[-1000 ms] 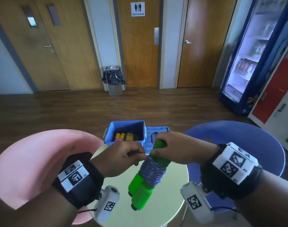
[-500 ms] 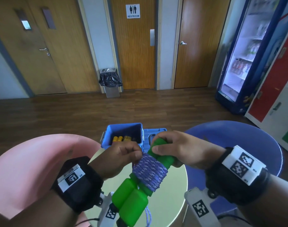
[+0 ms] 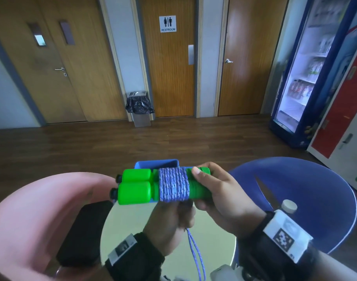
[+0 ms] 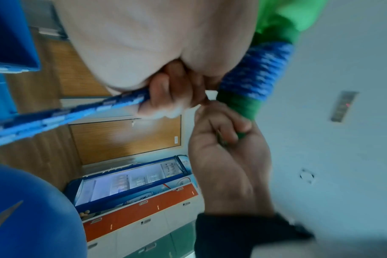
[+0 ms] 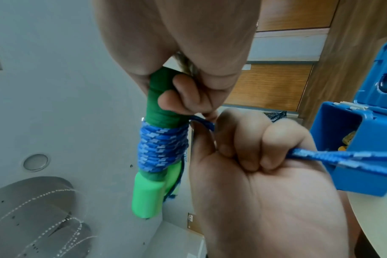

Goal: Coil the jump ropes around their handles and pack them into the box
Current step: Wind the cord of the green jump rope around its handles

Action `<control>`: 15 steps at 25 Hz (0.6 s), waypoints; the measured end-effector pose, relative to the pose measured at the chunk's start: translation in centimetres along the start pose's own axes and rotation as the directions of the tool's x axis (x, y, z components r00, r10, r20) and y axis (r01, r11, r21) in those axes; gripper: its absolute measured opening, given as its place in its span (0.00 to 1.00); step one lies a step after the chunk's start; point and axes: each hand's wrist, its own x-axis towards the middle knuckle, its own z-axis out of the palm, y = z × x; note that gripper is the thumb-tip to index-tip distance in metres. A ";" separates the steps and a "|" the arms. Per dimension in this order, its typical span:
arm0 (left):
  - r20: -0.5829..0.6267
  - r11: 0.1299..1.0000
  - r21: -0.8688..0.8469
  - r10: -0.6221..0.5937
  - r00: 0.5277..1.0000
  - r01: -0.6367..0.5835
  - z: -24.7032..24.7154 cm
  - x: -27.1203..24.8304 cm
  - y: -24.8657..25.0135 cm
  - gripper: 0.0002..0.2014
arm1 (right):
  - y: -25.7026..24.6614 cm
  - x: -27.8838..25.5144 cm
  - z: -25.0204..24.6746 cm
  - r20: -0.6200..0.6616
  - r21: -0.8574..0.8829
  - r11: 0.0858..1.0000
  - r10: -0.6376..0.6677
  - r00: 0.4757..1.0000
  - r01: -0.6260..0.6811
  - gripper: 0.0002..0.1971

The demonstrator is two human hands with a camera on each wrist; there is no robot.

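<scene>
Two green jump rope handles (image 3: 137, 185) lie side by side, held level in the air above the round table. A purple-blue rope coil (image 3: 173, 184) wraps their middle. My right hand (image 3: 212, 191) grips the handles' right end (image 5: 161, 97). My left hand (image 3: 169, 218) sits just under the coil, fingers curled round the loose rope (image 5: 320, 155), whose free length (image 3: 196, 254) hangs down. The blue box (image 3: 157, 164) stands open behind the handles, mostly hidden; yellow items (image 5: 348, 139) show inside it.
A round pale table (image 3: 212, 246) is below my hands. A pink chair (image 3: 31, 211) with a black case (image 3: 82, 232) stands left, a blue chair (image 3: 307, 191) right. A drinks fridge (image 3: 307, 78) and a bin (image 3: 140, 110) stand farther off.
The handles swung from pointing down toward me to level, thick ends now left. My left hand dropped from the coil's top to beneath it, still holding the rope.
</scene>
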 end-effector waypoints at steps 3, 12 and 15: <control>-0.031 0.991 -0.096 -0.096 0.995 0.092 0.3 0.0 -1.7 0.08 | 1.4 0.9 0.1 -0.158 -0.111 0.993 -0.057 0.986 0.039 0.12; 0.011 0.906 0.369 -0.228 0.974 0.208 -0.4 -2.3 -3.8 0.12 | 4.3 2.4 -3.4 -0.225 -0.756 0.647 -0.402 0.887 0.101 0.12; 0.104 0.681 0.730 -0.203 0.974 0.063 -2.6 -2.0 -3.4 0.11 | 5.3 2.4 -5.0 -0.026 -0.928 0.356 -0.360 0.933 0.111 0.12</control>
